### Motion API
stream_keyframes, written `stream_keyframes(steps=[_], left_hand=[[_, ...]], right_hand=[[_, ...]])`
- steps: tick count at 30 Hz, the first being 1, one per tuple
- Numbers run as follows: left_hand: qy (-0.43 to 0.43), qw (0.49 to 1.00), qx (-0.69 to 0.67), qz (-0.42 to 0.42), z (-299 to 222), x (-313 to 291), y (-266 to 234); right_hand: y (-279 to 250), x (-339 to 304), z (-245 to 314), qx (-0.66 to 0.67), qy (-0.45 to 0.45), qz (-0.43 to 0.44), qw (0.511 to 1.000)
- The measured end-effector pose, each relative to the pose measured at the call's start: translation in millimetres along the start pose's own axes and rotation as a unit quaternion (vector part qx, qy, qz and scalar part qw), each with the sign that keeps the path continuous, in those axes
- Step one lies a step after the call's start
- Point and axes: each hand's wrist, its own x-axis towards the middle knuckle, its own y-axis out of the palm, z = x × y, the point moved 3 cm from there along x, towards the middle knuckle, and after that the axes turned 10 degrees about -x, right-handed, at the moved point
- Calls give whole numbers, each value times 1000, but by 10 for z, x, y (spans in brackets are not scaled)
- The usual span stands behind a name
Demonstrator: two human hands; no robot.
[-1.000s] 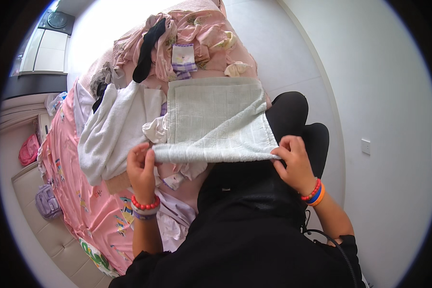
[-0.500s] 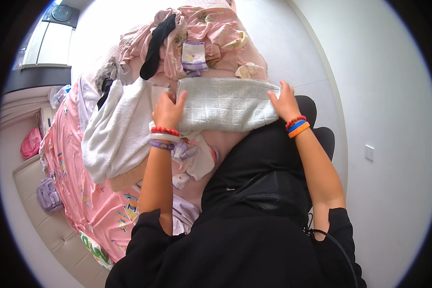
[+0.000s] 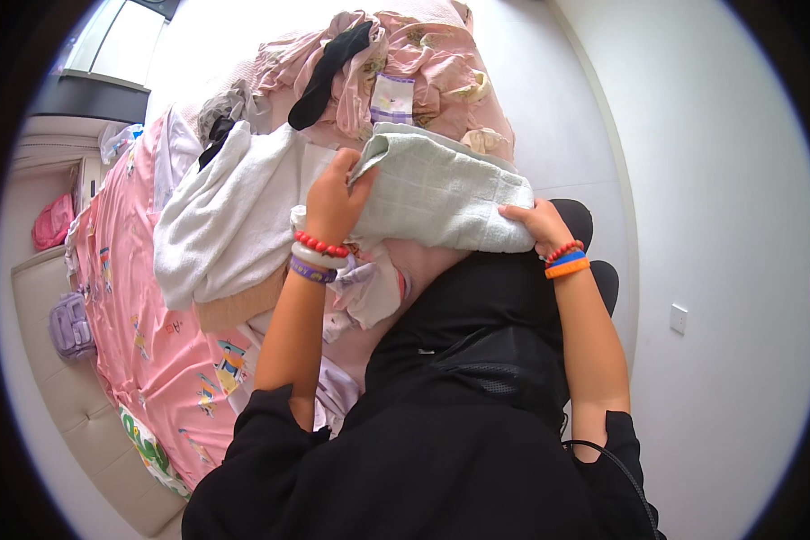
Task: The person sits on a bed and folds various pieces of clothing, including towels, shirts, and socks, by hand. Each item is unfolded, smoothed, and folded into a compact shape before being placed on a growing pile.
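My left fingers are clamped on the left edge of the folded pale green towel; my right fingers pinch its right end, beside my black-clad thigh. It is over the pink bed. A bulky white towel lies to its left, a long black sock beyond.

The towel is pale grey-green with a faint grid of squares — the second cloth, plain white. The sock is black; the bedspread, pink with multicoloured figures.

Towel right of another cloth, sock beyond, wall far right
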Motion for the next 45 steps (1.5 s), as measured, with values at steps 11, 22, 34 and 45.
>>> stream_keyframes(steps=[11, 22, 34, 45], left_hand=[[-170, 985, 2, -28, 166, -953, -901], [-59, 996, 58, -45, -565, -1000, 396], [-160, 961, 210, 81, -296, -1059, 1259], [-69, 962, -259, -54, -428, -1658, -635]], right_hand=[[654, -408, -118, -74, -68, 36, 994], [953, -83, -342, -27, 47, 5, 998], [716, -203, -321, 33, 11, 182, 983], [702, -502, -52, 29, -109, 126, 986]])
